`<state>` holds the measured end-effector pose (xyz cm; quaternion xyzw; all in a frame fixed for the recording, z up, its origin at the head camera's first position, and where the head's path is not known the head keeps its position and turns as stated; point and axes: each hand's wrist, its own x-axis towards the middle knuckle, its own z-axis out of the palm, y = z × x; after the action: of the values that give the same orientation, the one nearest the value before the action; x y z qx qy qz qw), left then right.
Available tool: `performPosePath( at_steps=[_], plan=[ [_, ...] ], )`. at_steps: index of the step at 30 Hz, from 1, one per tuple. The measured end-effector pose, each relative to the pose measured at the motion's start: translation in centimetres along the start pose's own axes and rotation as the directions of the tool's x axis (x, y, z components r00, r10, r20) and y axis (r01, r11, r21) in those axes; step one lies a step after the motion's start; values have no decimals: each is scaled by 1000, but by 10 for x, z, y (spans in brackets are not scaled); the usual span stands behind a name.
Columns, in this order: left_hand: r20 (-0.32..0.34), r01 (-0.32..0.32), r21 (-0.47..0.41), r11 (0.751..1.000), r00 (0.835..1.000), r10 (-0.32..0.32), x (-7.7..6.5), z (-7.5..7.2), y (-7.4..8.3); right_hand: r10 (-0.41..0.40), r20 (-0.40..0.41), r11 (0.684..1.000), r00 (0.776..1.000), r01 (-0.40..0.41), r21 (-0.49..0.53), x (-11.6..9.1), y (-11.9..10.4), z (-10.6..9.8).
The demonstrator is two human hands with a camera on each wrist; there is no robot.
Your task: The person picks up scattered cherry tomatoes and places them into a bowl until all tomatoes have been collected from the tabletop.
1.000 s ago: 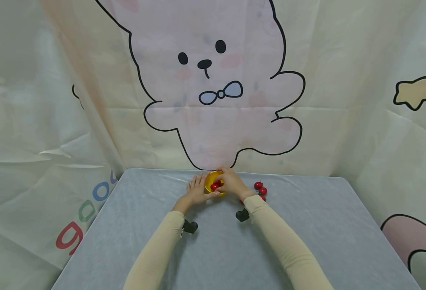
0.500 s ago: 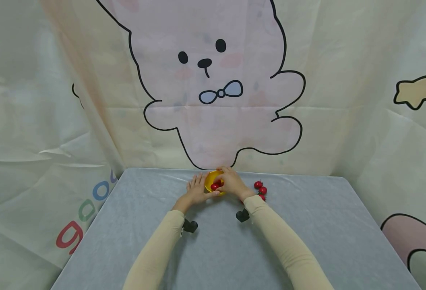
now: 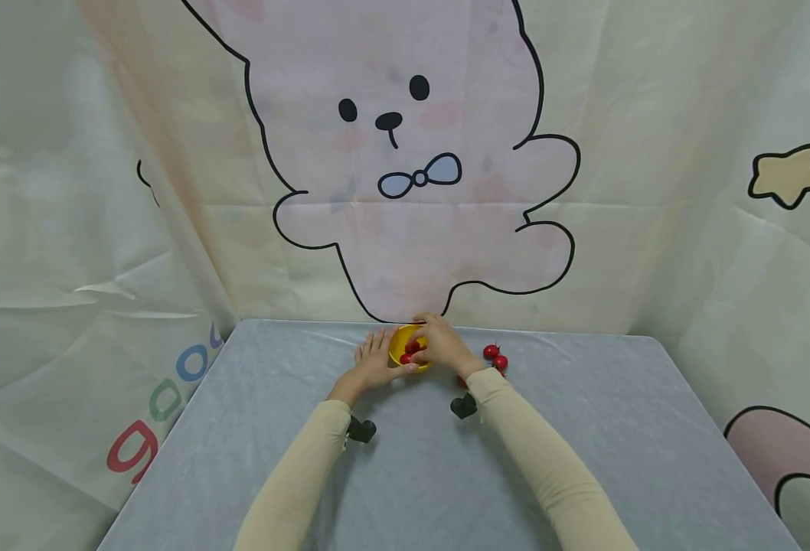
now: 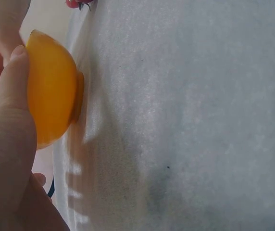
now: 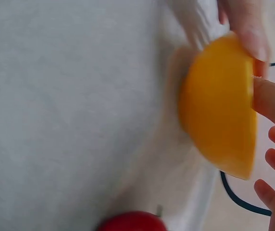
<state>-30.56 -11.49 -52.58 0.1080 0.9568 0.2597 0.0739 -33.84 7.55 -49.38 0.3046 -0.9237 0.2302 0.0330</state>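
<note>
A yellow bowl [image 3: 398, 344] stands near the back edge of the table with several small red tomatoes [image 3: 406, 358] inside. My left hand [image 3: 373, 366] lies against its left side, fingers straight and spread. Its thumb [image 4: 15, 79] rests along the near rim. From the right, my right hand [image 3: 444, 348] reaches over the bowl, thumb and fingers about a small tomato [image 3: 413, 347]. In the right wrist view the right thumb [image 5: 269, 98] dips past the bowl's rim [image 5: 250, 144], and a bit of red shows beside it. The hand hides part of the bowl's contents.
More tomatoes [image 3: 500, 362] with green stems lie on the grey cloth [image 3: 405, 474] right of the bowl, one partly behind the right wrist. A curtain [image 3: 391, 252] with a bear drawing hangs directly behind the table's back edge.
My right hand has shifted slightly up and to the right at the bowl, and the tomatoes inside have moved a little. My left hand and the bowl have stayed put.
</note>
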Motion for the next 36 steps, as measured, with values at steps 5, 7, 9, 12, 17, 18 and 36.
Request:
performPosePath(
  at_steps=[5, 7, 9, 12, 17, 18, 36],
  plan=[
    [7, 15, 1, 1000, 1000, -15, 0, 0, 1, 44, -12, 999, 999, -44, 5, 2, 0, -13],
    [8, 22, 3, 1000, 1000, -22, 0, 1, 1, 44, -21, 999, 999, -44, 7, 1, 1, -17],
    [9, 26, 5, 1000, 1000, -26, 0, 1, 1, 46, -23, 999, 999, -45, 9, -1, 3, -20],
    [11, 27, -2, 1000, 1000, -27, 1, 2, 1, 45, -33, 999, 998, -45, 11, -5, 7, -25],
    [14, 36, -13, 999, 999, -36, 1, 1, 1, 75, -43, 996, 996, -73, 46, -14, 20, -37],
    [15, 39, -13, 999, 999, -39, 1, 1, 1, 80, -46, 996, 996, -78, 49, -16, 24, -40],
    [28, 43, 3, 999, 999, -44, 1, 0, 2, 235, -86, 972, 968, -233, 31, -53, 83, -71]
  ],
)
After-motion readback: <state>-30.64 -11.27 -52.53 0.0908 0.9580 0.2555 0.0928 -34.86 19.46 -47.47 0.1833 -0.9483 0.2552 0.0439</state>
